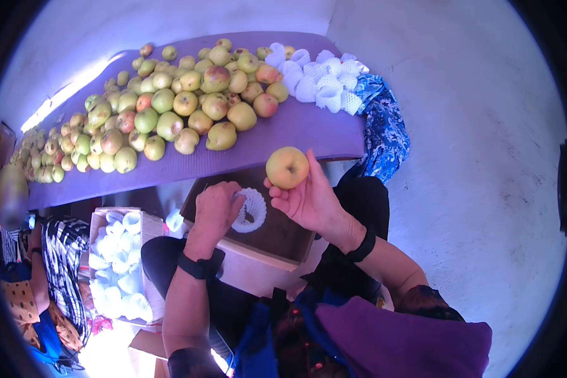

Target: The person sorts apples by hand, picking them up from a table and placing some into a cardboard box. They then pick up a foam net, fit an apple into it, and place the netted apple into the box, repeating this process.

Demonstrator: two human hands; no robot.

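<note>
Apple [287,167] is gripped bare in the right hand [309,203] over the carton [278,242], foam net [252,211] pinched in the left hand [215,211], so seemingly not sleeved yet, with a big apple pile [170,107] left far left.

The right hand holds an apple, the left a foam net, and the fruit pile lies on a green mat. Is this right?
No: the head view shows the mat is purple, not green. The right hand does hold the apple, the left hand the foam net.
</note>
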